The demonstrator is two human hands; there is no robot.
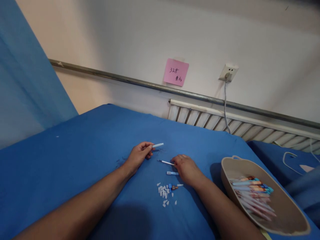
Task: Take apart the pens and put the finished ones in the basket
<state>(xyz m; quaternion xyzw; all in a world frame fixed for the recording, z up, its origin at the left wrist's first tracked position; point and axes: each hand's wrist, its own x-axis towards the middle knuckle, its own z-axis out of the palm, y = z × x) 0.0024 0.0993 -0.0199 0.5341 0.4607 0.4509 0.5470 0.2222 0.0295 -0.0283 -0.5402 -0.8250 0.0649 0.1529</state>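
Note:
My left hand rests on the blue cloth and pinches a short white pen barrel that points right. My right hand lies palm down a little to the right, its fingers closed on a thin white refill whose dark tip points left. A small light-blue pen part lies just beside the right hand. In front of both hands sits a heap of several small white pieces with a blue and brown bit among them.
A beige oval basket with several patterned pens stands at the right. Behind the table run a radiator and a rail along the wall, with a pink note and a socket with a cable. A blue curtain hangs at left.

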